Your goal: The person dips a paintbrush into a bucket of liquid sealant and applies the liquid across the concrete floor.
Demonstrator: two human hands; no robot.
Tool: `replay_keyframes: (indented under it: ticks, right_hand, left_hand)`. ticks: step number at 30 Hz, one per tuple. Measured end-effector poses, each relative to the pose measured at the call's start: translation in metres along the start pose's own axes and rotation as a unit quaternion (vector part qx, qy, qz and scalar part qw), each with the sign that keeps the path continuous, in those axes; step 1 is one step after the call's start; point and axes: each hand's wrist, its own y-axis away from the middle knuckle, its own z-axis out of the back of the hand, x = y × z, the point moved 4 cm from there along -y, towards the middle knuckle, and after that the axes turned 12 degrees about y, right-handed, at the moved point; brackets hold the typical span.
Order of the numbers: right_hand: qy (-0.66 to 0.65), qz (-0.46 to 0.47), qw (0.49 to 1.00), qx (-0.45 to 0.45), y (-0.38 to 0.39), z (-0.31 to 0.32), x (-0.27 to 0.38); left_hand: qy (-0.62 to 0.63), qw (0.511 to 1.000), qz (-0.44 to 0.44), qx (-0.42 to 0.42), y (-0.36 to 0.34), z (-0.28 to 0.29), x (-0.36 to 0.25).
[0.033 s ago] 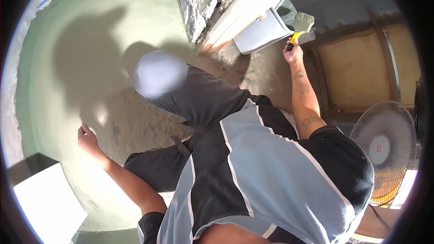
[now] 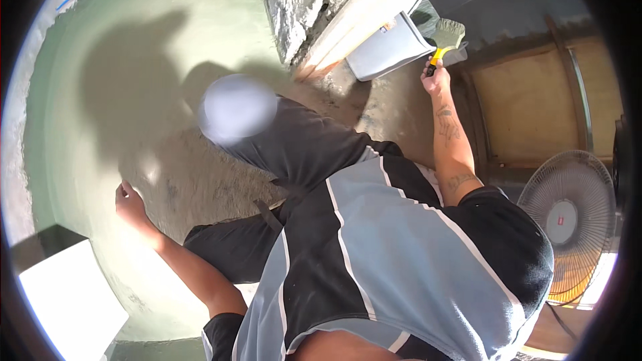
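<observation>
At the upper right, my right hand (image 2: 436,79) grips the black and yellow handle of a putty knife (image 2: 449,33). Its broad blade points away from me and looks coated with grey-green paste. Just beyond and to its left is a light grey bucket (image 2: 388,50), lying tilted. On the left, my left hand (image 2: 132,206) hovers over or rests near the pale green plastered surface (image 2: 50,127); which, I cannot tell. Its fingers are curled, thumb near the forefinger, and nothing shows in them.
Rough broken concrete (image 2: 294,7) and a pale beam (image 2: 374,10) lie ahead. A standing fan (image 2: 562,217) is at my right, near brown panels (image 2: 528,107). A bright white panel (image 2: 70,301) is at lower left. My bent legs (image 2: 314,130) occupy the middle; a pale blur covers one knee.
My right hand and the putty knife have shifted very slightly, with the blade turned a little. My left hand stays almost where it was.
</observation>
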Motion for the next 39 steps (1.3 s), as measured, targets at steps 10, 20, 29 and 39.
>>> replay_keyframes:
  ticks: [10,20,29,39]
  right_hand:
    - [0.695,0.161,0.650,-0.260,-0.060,0.022,0.109]
    - [0.706,0.186,0.579,-0.363,-0.009,-0.007,0.090]
    - [0.642,0.098,0.661,-0.376,-0.027,0.028,0.074]
    - [0.259,0.215,0.941,0.009,0.097,0.051,-0.053]
  left_hand:
    - [0.002,1.000,0.028,0.011,0.003,0.006,0.000]
    - [-0.004,0.999,0.040,0.006,0.005,0.008,0.010]
    - [-0.009,1.000,0.011,0.000,0.004,0.007,0.008]
    - [0.043,0.989,0.084,-0.118,0.011,0.011,0.010]
